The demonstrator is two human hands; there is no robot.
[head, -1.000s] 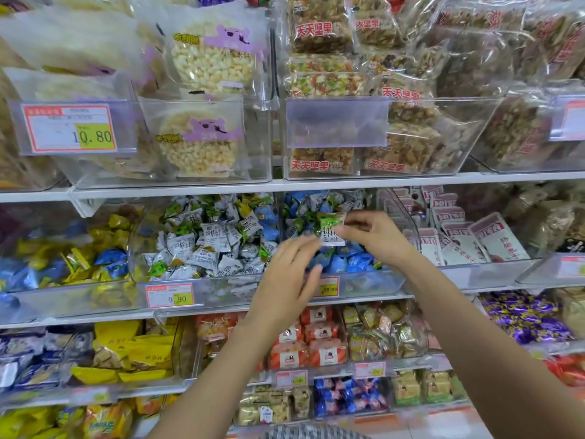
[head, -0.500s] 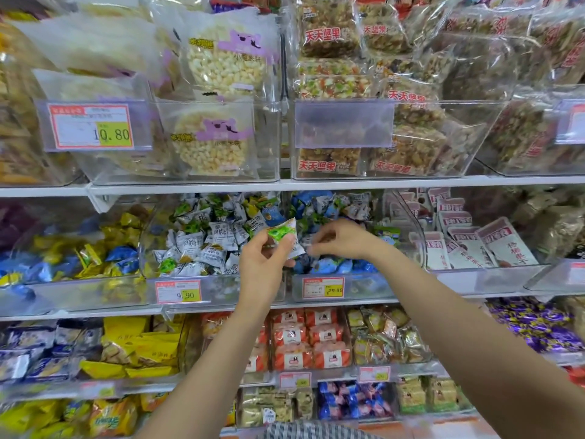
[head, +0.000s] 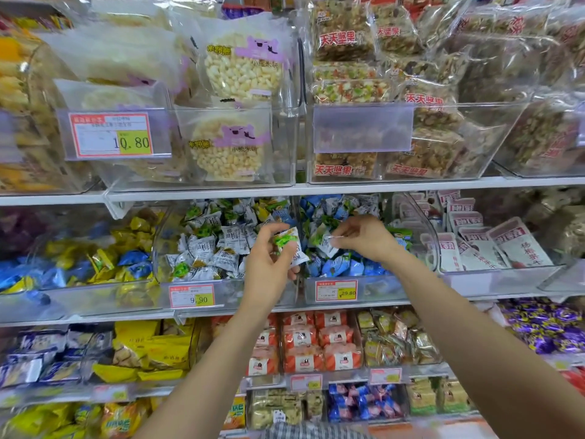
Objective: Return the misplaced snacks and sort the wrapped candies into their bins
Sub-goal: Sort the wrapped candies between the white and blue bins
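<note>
Left hand [head: 269, 270] gripped green-and-white candies [head: 287, 244] just before the bins. Right hand [head: 364, 239] pinched a stray candy [head: 327, 247] inside the blue-candy bin [head: 373, 288]. Judged light, crinkly and slippery; best taken by the crimped wrapper ends.

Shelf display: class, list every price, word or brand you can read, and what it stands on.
"10.80": top-left price tag
"9.90": left candy-bin tag
"29.80": right candy-bin tag
"天天坚果": nut bar packs
"小熊米饼": rice cake pack
Small print on the tags: too blurred to read.

left hand [head: 269, 261] raised, fingers pinched | right hand [head: 364, 237] extended, fingers pinched
</note>
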